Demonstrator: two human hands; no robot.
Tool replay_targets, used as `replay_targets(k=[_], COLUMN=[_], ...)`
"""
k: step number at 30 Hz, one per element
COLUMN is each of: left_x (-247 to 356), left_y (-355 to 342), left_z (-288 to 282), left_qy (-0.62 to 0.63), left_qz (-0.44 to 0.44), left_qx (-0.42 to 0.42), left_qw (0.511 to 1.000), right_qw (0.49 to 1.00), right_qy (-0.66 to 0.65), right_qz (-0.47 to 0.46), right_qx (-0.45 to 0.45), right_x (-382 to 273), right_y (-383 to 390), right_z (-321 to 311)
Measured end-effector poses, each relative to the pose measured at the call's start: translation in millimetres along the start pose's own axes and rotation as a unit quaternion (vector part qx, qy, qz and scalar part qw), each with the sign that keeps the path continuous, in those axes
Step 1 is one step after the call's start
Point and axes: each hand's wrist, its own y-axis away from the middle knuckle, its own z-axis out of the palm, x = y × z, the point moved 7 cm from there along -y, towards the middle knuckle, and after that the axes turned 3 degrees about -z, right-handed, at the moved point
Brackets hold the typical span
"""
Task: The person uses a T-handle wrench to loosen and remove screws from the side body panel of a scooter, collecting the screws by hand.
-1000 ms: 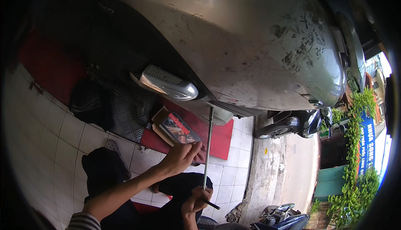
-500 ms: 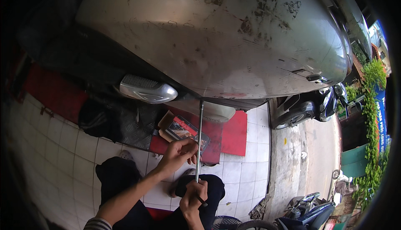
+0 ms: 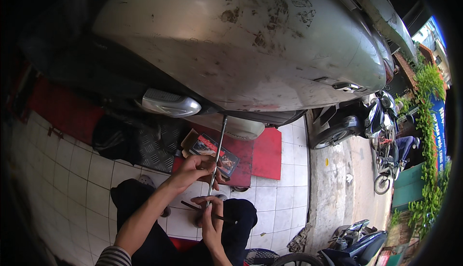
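Observation:
A long shiny T-handle wrench (image 3: 220, 143) runs from my lap up to the lower edge of a dirty silver scooter body panel (image 3: 202, 58). Its tip meets the underside there; the exact fastener is hidden. Curled fingers of my left hand (image 3: 193, 172) close round the middle of the shaft. My right hand (image 3: 211, 227) grips the lower end, thumb and fingers at the joint with the dark crossbar, which sticks out on both sides. Left of the tip is a silver footrest (image 3: 170, 104).
Below the scooter lies a red platform (image 3: 267, 155), bearing an opened box (image 3: 212, 146) and a tray of small parts (image 3: 227, 164). White tiles (image 3: 275, 198) cover the floor. A motorcycle (image 3: 342, 126) stands at right, another (image 3: 357, 242) lower right; a rider (image 3: 404, 147) is on the road.
The wrench's lower end has shifted left, and its crossbar has turned to show both arms. My right hand's fingers have loosened from a fist. A motorcycle rider has appeared on the road.

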Motion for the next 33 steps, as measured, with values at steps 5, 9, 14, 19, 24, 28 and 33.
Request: replay_targets(k=[5,9,14,19,24,28,33], left_x=[1,3,5,5,5,0,19], left_y=[-9,-11,-11,-16,-15,-17,6], left_z=[2,6,3,0,-3,-10,-3], left_qy=[-0.022,-0.014,-0.008,-0.024,-0.048,-0.098,-0.273], left_qz=[-0.01,-0.026,-0.034,-0.021,-0.019,0.014,0.052], left_qx=[-0.014,-0.023,-0.013,0.014,0.031,0.042,0.08], left_qw=[1.0,0.999,0.999,0.999,0.998,0.994,0.957], right_qw=[0.985,0.885,0.833,0.873,0.901,0.894,0.978], right_qy=[0.093,0.4,0.542,0.477,0.342,0.399,0.14], right_qz=[-0.065,-0.183,-0.11,-0.094,-0.22,-0.197,-0.035], right_qx=[0.128,0.155,0.011,0.029,0.153,0.055,0.152], right_x=[-18,-56,-40,-25,-48,-62,-39], right_y=[25,39,21,17,31,17,19], right_z=[-63,-64,-50,-37,-40,-38,-63])
